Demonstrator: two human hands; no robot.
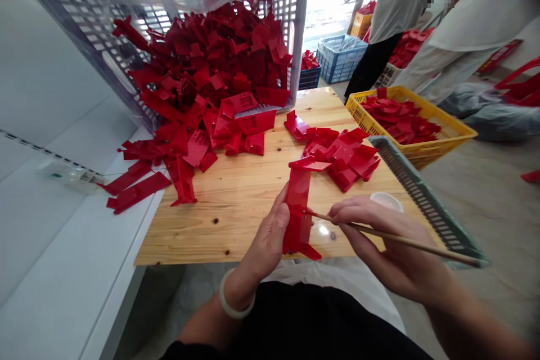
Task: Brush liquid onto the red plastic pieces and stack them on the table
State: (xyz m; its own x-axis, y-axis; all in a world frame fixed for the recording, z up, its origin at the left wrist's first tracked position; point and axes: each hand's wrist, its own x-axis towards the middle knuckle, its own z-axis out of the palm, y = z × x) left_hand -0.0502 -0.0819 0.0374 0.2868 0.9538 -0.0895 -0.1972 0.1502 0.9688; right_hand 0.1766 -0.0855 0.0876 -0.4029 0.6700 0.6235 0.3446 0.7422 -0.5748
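My left hand [268, 236] is closed around the edge of a red plastic part [298, 194], a long panel with flaps at both ends, held upright over the table's front edge. Between the fingers of my right hand [388, 242] is a thin wooden paintbrush [405, 241]. Its red tip touches the middle of the part. Just behind that hand, partly hidden, stands a small white dish [387, 201]. Loose red parts [337, 152] lie in a pile beyond my hands.
A tipped plastic crate [300, 28] spills a heap of red parts [219, 67] onto the wooden table [198, 236]. To the right are a green crate [426, 197] and a yellow basket [422, 152] of red parts. Two people [468, 28] stand behind; blue crates [341, 59] sit near the doorway.
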